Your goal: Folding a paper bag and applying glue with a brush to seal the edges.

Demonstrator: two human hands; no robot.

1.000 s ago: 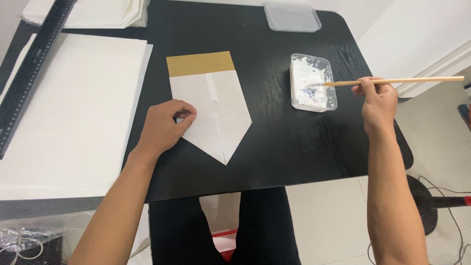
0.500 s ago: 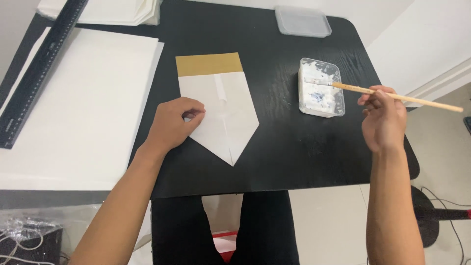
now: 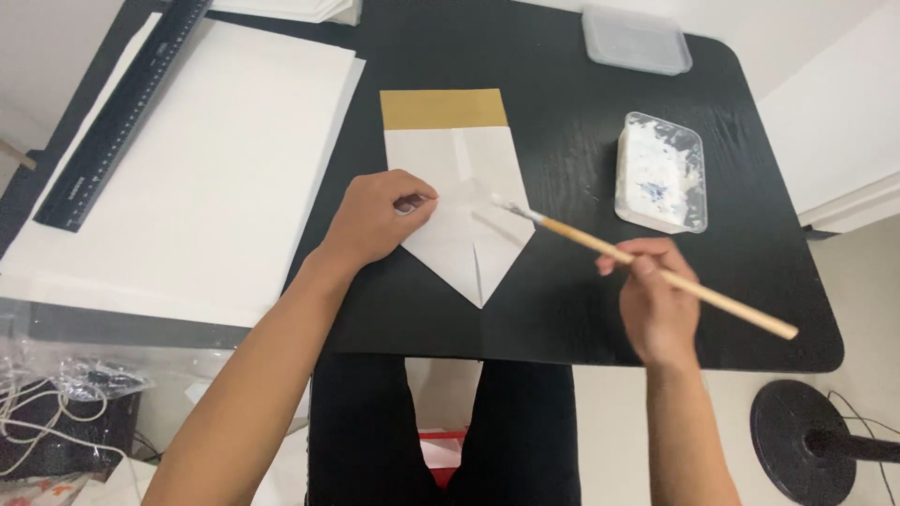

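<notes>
2 hands [image 3: 380, 220] [image 3: 656, 305] work folded paper [image 3: 459, 201]; ruler [image 3: 117, 117], glue tray [image 3: 661, 173] nearby

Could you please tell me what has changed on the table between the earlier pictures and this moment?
The right hand has carried the brush leftward, from the white paste tray to the folded paper, where its tip now touches. Nothing was taken up or released. The left hand still presses the paper's left side; the tray, clear lid, white sheets and black ruler stayed put.
</notes>
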